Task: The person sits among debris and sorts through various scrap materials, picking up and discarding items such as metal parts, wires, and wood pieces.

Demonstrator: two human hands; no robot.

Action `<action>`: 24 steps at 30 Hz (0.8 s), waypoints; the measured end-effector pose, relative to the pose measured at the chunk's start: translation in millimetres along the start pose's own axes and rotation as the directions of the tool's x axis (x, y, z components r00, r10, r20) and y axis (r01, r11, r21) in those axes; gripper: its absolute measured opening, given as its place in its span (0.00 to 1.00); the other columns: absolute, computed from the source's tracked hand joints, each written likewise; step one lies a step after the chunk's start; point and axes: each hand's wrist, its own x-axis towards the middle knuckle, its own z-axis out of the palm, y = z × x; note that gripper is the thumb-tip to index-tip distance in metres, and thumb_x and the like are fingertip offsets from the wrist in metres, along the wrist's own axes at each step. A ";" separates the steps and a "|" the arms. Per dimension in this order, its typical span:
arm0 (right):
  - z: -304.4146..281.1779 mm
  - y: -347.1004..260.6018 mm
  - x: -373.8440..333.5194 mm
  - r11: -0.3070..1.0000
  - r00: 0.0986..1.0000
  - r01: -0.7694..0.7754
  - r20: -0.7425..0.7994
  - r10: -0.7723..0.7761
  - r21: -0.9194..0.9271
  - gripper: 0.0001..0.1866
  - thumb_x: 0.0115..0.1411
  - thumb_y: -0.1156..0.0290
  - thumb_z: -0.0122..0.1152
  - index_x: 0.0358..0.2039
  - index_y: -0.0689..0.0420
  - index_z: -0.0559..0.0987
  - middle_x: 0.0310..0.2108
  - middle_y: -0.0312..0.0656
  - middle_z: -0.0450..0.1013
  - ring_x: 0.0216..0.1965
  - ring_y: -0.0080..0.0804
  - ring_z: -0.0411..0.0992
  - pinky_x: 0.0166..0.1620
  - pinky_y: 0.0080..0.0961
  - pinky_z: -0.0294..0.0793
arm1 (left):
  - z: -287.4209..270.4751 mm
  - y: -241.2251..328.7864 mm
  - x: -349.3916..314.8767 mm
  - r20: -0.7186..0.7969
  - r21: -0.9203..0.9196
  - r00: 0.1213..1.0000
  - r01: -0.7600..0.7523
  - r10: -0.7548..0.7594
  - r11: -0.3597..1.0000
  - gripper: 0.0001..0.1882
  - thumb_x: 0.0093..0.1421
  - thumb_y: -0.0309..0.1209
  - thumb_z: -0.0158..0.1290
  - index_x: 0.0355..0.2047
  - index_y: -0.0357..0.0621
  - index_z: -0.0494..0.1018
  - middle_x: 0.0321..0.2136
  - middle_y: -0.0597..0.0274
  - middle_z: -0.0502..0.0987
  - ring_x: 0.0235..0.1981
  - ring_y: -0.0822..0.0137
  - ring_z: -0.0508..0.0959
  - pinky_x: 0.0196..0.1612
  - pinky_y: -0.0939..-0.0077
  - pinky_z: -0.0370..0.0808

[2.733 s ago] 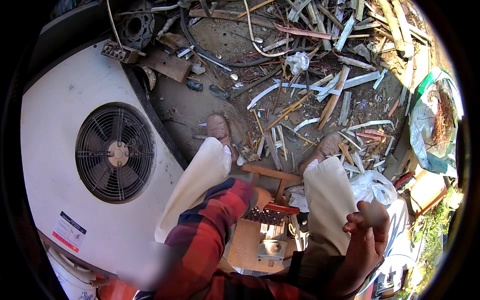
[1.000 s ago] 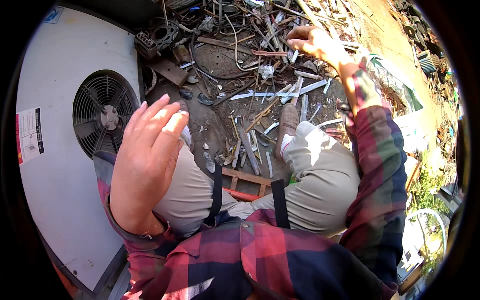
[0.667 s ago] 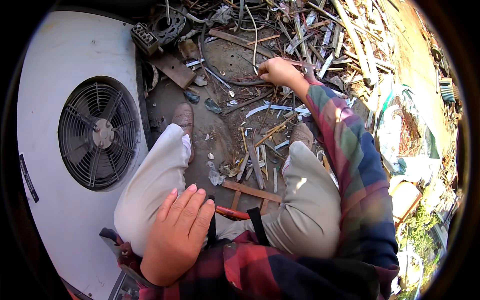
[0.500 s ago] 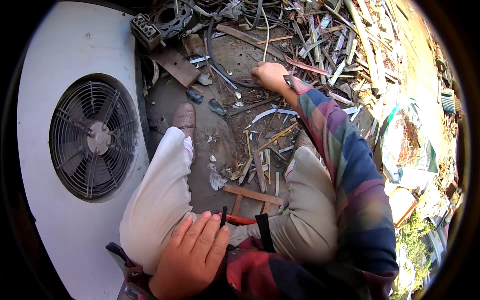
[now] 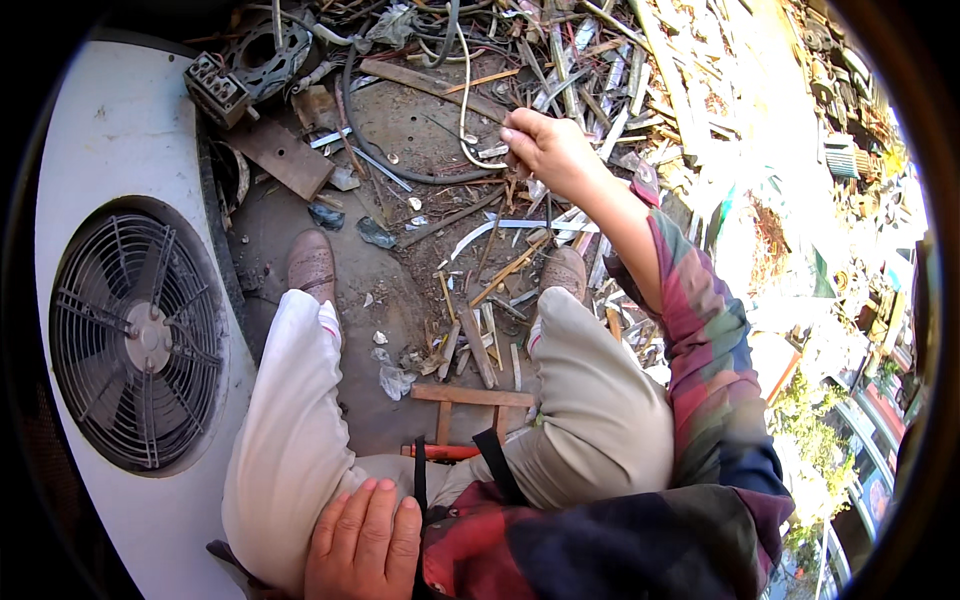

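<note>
My right hand (image 5: pixel 548 152) is raised over the littered ground at the upper middle, its fingers closed in a pinch. A white cable (image 5: pixel 466 90) loops down from the scrap pile and runs to these fingers. Beside it a thicker dark grey cable (image 5: pixel 440 180) curves in to the same place; whether it is gripped too, I cannot tell. A thin dark piece hangs below the hand. On my left thigh, near the lower edge, my left hand (image 5: pixel 368 540) lies flat and holds nothing.
On the left stands a white metal casing with a round fan grille (image 5: pixel 145 340). A wooden frame (image 5: pixel 470 396) lies between my legs. Rusty metal plate (image 5: pixel 280 158), a motor-like part (image 5: pixel 268 55) and scrap strips (image 5: pixel 590 75) lie ahead. A sack (image 5: pixel 770 235) stands at right.
My right hand has lifted from the ground, with the white cable's lower end now curving toward it. My left hand stays on the thigh. The whole view has shifted.
</note>
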 end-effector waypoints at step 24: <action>-59.3 85.8 -18.6 0.980 0.938 -0.132 -0.301 0.171 0.145 0.15 0.57 0.63 0.59 0.41 0.57 0.80 0.27 0.44 0.77 0.26 0.32 0.75 0.34 0.29 0.74 | 7.1 10.4 19.4 0.094 0.134 0.995 -0.040 0.028 0.990 0.15 0.60 0.27 0.50 0.46 0.36 0.70 0.47 0.45 0.74 0.46 0.49 0.76 0.50 0.60 0.74</action>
